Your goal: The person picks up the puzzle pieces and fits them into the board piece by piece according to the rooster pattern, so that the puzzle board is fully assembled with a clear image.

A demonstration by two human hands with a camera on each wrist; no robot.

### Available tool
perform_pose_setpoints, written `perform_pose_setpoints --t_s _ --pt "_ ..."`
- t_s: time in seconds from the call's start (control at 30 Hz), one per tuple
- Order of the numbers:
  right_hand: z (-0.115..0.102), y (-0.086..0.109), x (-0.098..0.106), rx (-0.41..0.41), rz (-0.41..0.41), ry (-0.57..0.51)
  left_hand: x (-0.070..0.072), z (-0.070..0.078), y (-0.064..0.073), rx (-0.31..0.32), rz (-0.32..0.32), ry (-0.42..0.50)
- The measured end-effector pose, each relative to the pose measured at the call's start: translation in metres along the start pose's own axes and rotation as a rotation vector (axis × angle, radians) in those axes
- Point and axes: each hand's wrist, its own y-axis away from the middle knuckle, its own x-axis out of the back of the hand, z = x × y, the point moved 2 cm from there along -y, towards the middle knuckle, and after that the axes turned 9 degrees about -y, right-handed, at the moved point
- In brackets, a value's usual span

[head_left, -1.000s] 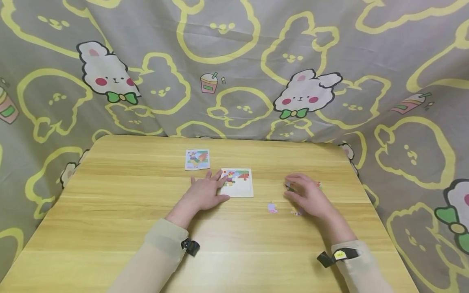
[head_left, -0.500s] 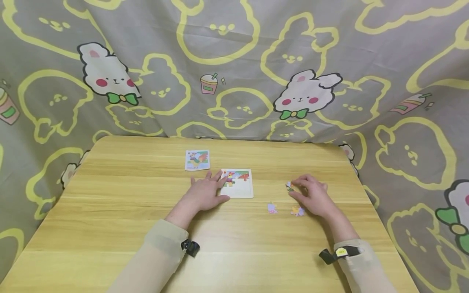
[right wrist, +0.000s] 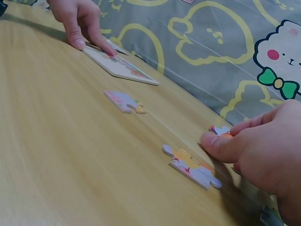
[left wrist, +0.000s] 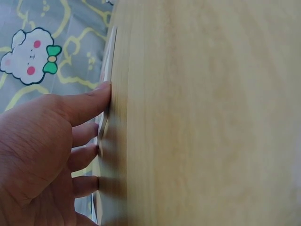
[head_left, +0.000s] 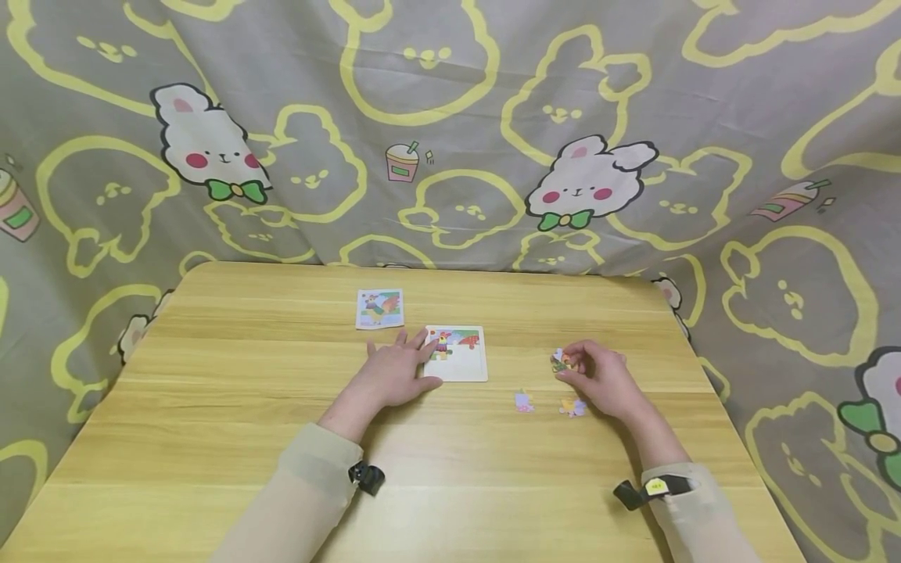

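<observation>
My left hand (head_left: 396,371) lies with spread, fairly straight fingers at the left side of a white puzzle board (head_left: 464,363); its thumb touches the board's edge in the left wrist view. The board's upper and left parts bear a colourful rooster picture, while the rest is bare white. My right hand (head_left: 604,381) pinches a small multicoloured puzzle piece (head_left: 563,362) between thumb and fingers, low over the table; the fingers hide part of it. Nearer to me lie a lilac puzzle piece (head_left: 523,401) and a yellow-and-lilac puzzle piece (right wrist: 190,167).
A square picture card (head_left: 379,308) with a rooster lies beyond my left hand. Under my right palm, another puzzle piece (right wrist: 270,217) is partly visible in the right wrist view. A patterned curtain (head_left: 457,141) hangs behind the wooden table (head_left: 450,469).
My right hand first shifted slightly right, uncovering the yellow-and-lilac piece. Its fingertips now hold the multicoloured piece, more of which shows. The left hand and board stay put.
</observation>
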Motion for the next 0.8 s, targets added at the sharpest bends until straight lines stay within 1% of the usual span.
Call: perform_pose_setpoints --t_s 0.3,0.53,0.7,0.8 --pt "0.0023 0.0054 -0.0025 0.016 0.015 -0.024 -0.0002 -0.0001 0.0005 0.008 0.001 -0.001" --pt "0.0041 0.0091 -0.0028 0.058 0.066 -0.002 0.0004 -0.0001 0.0007 0.007 0.000 -0.006" --pt "0.0027 0.0098 -0.0019 0.053 0.086 0.017 0.0009 -0.0002 0.0003 0.005 -0.002 -0.006" --pt "0.0019 0.0089 -0.0012 0.053 0.085 0.006 0.0004 -0.0005 -0.0002 0.007 -0.004 -0.011"
